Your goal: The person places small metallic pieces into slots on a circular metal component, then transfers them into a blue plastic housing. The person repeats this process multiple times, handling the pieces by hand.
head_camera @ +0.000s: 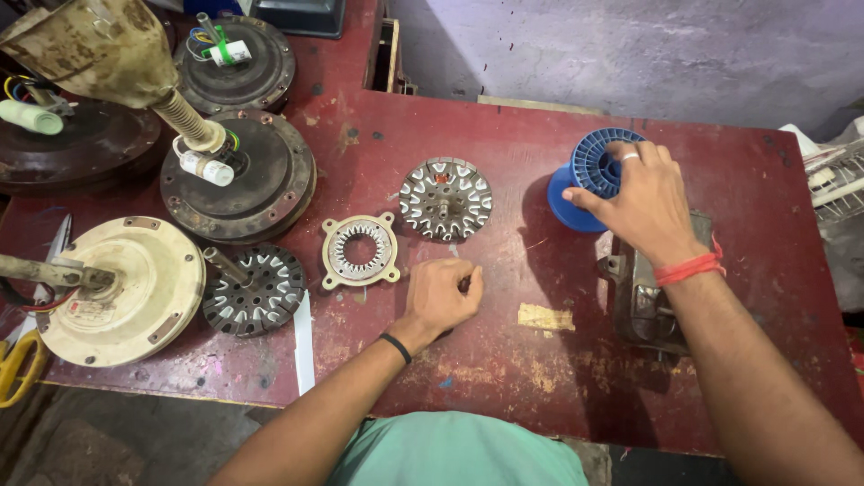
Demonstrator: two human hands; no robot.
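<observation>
My right hand (643, 200) grips the top flange of a blue plastic spool (585, 180) that stands on the dark red table (504, 360). A ring shows on one finger and a red thread circles the wrist. My left hand (441, 292) rests on the table as a loose fist, pinching something small and dark that I cannot make out. Just beyond it lie a round grey rotor disc (445, 198) and a cream-framed ring stator (361, 250).
Another slotted rotor with a shaft (253, 288) lies to the left, next to a cream fan motor housing (126, 288). Dark round motor covers (256, 175) crowd the far left. A grey metal motor body (643, 297) sits under my right forearm. Yellow-handled scissors (18, 364) lie at the left edge.
</observation>
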